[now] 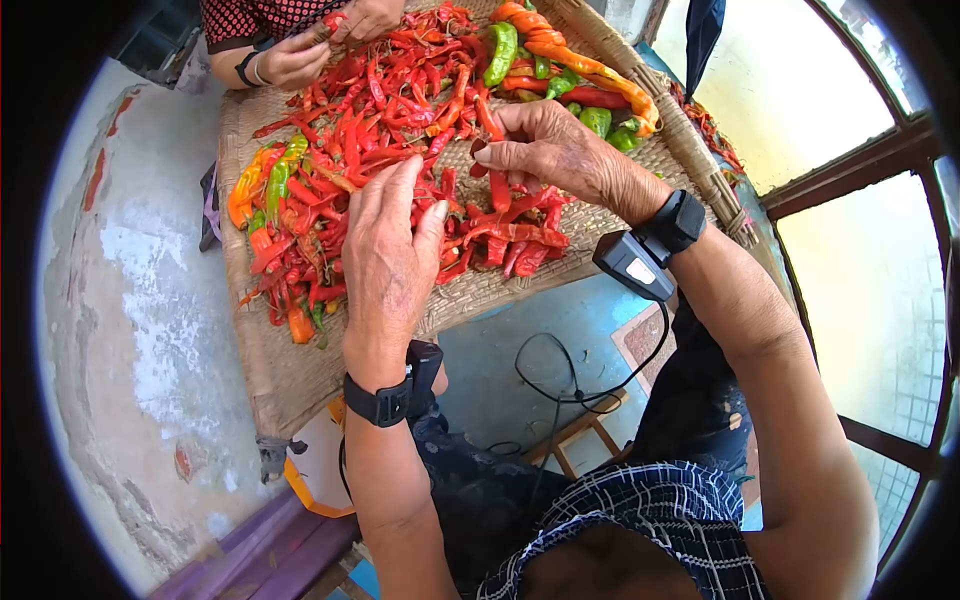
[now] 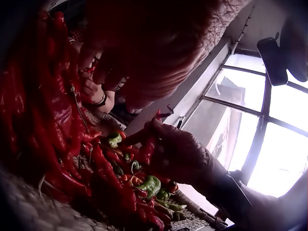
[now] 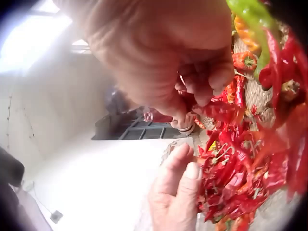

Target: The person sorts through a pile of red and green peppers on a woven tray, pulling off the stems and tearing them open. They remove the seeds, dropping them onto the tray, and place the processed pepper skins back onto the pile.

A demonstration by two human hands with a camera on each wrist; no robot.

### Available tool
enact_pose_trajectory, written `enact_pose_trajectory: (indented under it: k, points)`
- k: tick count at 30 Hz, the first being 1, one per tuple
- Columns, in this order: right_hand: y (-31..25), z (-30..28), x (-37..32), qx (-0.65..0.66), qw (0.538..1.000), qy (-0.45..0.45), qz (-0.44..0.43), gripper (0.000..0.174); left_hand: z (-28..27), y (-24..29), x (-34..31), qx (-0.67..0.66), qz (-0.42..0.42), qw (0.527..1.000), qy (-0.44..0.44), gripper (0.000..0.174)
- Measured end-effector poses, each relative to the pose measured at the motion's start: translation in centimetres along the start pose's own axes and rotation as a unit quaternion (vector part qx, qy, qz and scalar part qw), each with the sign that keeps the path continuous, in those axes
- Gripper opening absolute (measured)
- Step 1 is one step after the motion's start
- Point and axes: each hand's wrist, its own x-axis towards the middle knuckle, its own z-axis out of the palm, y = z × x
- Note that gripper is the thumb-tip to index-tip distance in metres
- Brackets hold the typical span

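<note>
Red peppers [image 1: 350, 140] lie heaped on a woven mat [image 1: 270, 370]. My right hand [image 1: 565, 160] pinches a red pepper [image 1: 499, 190] between thumb and fingers above the heap; the left wrist view shows that hand [image 2: 185, 154] with the pepper upright, its curled stem at the top. My left hand [image 1: 388, 255], fingers extended and thumb apart, is over the heap's near side with nothing visible in its grasp. In the right wrist view the left hand [image 3: 175, 197] is beside the red peppers [image 3: 236, 178].
Green peppers [image 1: 595, 120] and long orange ones [image 1: 560, 50] lie at the mat's far right. Across the mat, another person's hands [image 1: 300, 55] hold a red pepper. A cable [image 1: 560, 400] hangs from my right wrist. Windows [image 1: 850, 280] stand at the right, a wall [image 1: 150, 300] at the left.
</note>
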Motion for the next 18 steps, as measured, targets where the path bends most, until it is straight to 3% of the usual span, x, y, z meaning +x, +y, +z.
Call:
enact_pose_trajectory:
  k: [1, 4, 7, 9, 11, 13, 14, 15, 16, 17, 18]
  points:
    - [-1.0, -0.1, -0.6, 0.058, 0.998, -0.034, 0.015, 0.022, 0.4, 0.4, 0.1, -0.002, 0.003, 1.0, 0.0, 0.039]
    - [-0.9, -0.2, -1.4, 0.125, 0.989, -0.077, 0.013, 0.022, 1.0, 2.1, 0.3, -0.239, -0.087, 0.964, -0.079, 0.036]
    - [-0.1, -0.5, -1.5, 0.128, 0.988, -0.087, 0.0, 0.023, 1.6, 2.1, 0.5, -0.194, -0.093, 0.964, -0.158, 0.023]
    - [0.2, -0.8, -1.6, 0.115, 0.989, -0.088, 0.008, 0.027, 1.5, 2.3, 0.8, -0.184, -0.081, 0.971, -0.133, 0.016]
    - [0.3, -1.2, -1.7, 0.119, 0.993, -0.012, 0.015, 0.03, 0.9, 1.4, 1.2, -0.118, -0.125, 0.982, -0.073, 0.018]
    - [0.5, -1.8, -1.6, 0.081, 0.995, 0.033, 0.049, 0.03, 0.3, -0.4, 1.6, -0.127, -0.191, 0.972, 0.054, 0.026]
    - [0.5, -1.7, -1.7, 0.081, 0.995, 0.033, 0.049, 0.03, 0.0, -1.6, 1.7, -0.127, -0.191, 0.972, 0.053, 0.026]
    - [0.4, -1.5, -1.8, 0.091, 0.993, 0.066, 0.037, 0.024, -0.5, -2.5, 2.0, 0.033, -0.112, 0.981, 0.155, 0.032]
    - [0.3, -1.3, -1.8, 0.1, 0.99, 0.099, 0.026, 0.019, -0.6, -3.0, 2.1, 0.19, -0.029, 0.949, 0.25, 0.038]
    - [0.3, -1.2, -1.9, 0.1, 0.99, 0.099, 0.026, 0.019, -0.4, -3.1, 1.8, 0.19, -0.029, 0.949, 0.25, 0.038]
    - [0.2, -1.1, -1.9, 0.123, 0.99, 0.07, 0.005, 0.02, -0.5, -2.0, 1.6, 0.077, -0.054, 0.974, 0.205, 0.042]
